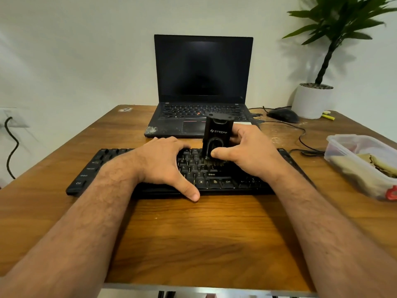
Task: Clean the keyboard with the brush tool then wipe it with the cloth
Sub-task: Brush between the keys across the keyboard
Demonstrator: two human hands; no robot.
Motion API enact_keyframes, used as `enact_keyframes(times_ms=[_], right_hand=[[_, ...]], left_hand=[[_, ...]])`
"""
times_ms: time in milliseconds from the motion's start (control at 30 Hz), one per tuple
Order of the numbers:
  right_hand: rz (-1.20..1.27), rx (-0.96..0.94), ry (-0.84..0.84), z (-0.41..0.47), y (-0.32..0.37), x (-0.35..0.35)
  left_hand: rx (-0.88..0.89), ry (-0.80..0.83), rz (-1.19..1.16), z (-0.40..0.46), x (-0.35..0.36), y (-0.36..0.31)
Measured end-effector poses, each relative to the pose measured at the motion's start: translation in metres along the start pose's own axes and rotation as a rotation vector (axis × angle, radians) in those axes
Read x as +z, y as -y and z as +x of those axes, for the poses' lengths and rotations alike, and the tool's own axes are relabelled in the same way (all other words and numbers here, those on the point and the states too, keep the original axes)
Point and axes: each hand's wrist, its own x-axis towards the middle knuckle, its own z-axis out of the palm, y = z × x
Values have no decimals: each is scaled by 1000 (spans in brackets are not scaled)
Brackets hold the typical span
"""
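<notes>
- Keyboard (90, 168), black and long, is lying across the middle of the wooden desk (193, 233), its left end showing Ctrl, Shift and Caps Lock keys.
- A black cable (11, 147) is hanging down the wall at the far left, off the desk.
- The left hand (163, 164) is resting palm-down on the middle of the keyboard, fingers spread wide and flat over the keys, thumb reaching out to the board's front edge; it is gripping nothing.
- A black laptop (202, 82) is standing open behind the keyboard, its screen dark.
- The brush tool (218, 134), a black block lettered STRIFF, is standing upright with its bristles pressing down onto the keys on the right part of the keyboard.
- The right hand (247, 151) is holding the brush tool, thumb on the near face and fingers wrapping the far side.
- A black mouse (283, 115) is sitting behind on the right, its cord trailing across the desk.
- A potted plant (311, 100) in a white pot is standing at the back right corner.
- A clear plastic container (343, 147) is sitting at the right edge, with what appears to be the folded cloth (352, 168) lying inside it.
</notes>
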Motion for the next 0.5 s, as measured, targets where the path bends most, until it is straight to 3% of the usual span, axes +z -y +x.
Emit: enact_keyframes(times_ms=[400,500], right_hand=[[62,18,-27,0,-1,2],[85,-3,85,-4,2,-2]], left_hand=[[11,-8,-37,3,2,5],[9,-6,-45,3,2,5]])
